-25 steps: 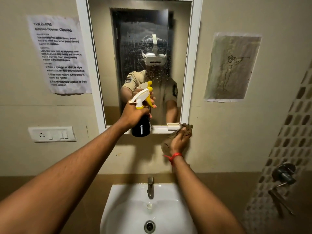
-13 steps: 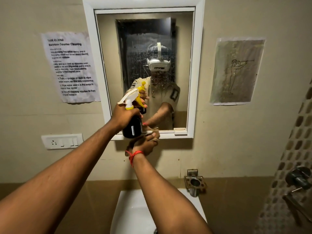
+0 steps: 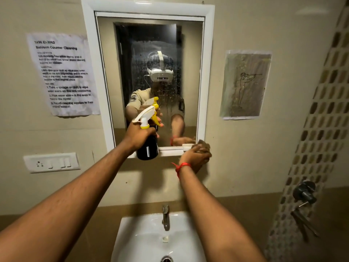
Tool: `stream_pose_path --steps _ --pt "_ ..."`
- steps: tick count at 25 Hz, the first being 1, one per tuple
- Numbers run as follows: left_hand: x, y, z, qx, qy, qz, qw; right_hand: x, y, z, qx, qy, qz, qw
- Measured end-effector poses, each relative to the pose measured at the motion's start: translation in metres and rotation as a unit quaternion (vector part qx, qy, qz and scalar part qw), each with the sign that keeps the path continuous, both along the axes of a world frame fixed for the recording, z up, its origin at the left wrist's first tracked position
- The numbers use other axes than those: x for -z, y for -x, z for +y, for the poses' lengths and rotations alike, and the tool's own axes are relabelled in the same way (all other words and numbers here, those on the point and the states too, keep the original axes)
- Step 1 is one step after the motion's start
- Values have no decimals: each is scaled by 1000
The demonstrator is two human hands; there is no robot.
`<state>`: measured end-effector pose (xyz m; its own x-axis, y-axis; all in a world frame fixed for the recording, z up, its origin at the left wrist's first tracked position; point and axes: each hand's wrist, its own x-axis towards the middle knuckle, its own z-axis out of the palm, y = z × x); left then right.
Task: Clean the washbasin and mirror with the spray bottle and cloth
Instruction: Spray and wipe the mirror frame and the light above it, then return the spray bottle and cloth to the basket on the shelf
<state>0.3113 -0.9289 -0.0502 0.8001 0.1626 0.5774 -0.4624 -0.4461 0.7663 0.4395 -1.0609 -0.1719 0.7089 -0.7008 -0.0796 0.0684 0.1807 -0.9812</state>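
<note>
Left hand: the left hand point(image 3: 138, 136) is wrapped tight around the neck of the spray bottle point(image 3: 148, 138) and holds it up in front of the mirror point(image 3: 151, 53).
Spray bottle: it has a dark body, a white top and a yellow trigger. It stands upright, and its nozzle points at the glass.
Right hand: the right hand point(image 3: 195, 157) presses a brown cloth point(image 3: 203, 145) against the bottom right corner of the mirror frame. The fingers are bunched on the cloth. A red string point(image 3: 181, 166) is tied around the wrist.
Mirror: it hangs on the wall in a white frame. The glass is wet, with drops and streaks in the middle. It shows the person holding the bottle and wearing a white headset.
Washbasin: the white washbasin point(image 3: 136, 233) is low down, under both arms. A metal tap point(image 3: 165, 217) stands at its back edge.
Wall, left: a paper with printed words point(image 3: 63, 74) is stuck up, and a white switch plate point(image 3: 51, 162) is below it.
Wall, right: a paper with a line drawing point(image 3: 245, 85) of a standing figure is stuck up beside the mirror.
</note>
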Motion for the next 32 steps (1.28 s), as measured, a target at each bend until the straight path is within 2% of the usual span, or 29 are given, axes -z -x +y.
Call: stream_pose_path --steps 2,4,6,8,10,12,15,19,24,27,30,32 --pt "-3 2 -5 2 -7 -3 1000 4 -9 -27 6 -53 24 998" --pt "-3 2 -7 11 1 -8 1000 8 -15 -53 51 -27 0 998" --pt "-2 0 -3 5 12 -3 1000 7 -19 -70 95 132 -119 979" --pt "-2 -5 -1 -6 21 -4 1000 -4 -27 -75 53 296 -216 929" --pt "-4 -8 -2 -20 37 3 999 -22 -33 -67 -7 425 -235 874" --pt "-9 -15 1 -26 30 -9 999 -44 -40 -59 -4 493 -220 842" --pt "-22 -29 22 -48 44 -36 997 -109 -52 -54 44 516 -245 819" --pt "-56 -33 45 -76 36 -49 995 -236 -65 -60 83 522 -302 793" --pt "-96 -10 74 -121 19 -76 990 -382 -68 -45 128 557 -324 754" --pt "-105 5 101 -184 28 -103 977 -412 -58 -22 116 606 -355 702" --pt "-106 26 133 -199 8 -109 974 -408 -31 39 72 638 -431 635" --pt "-105 39 157 -219 -5 -113 969 -405 -12 91 30 648 -466 602"
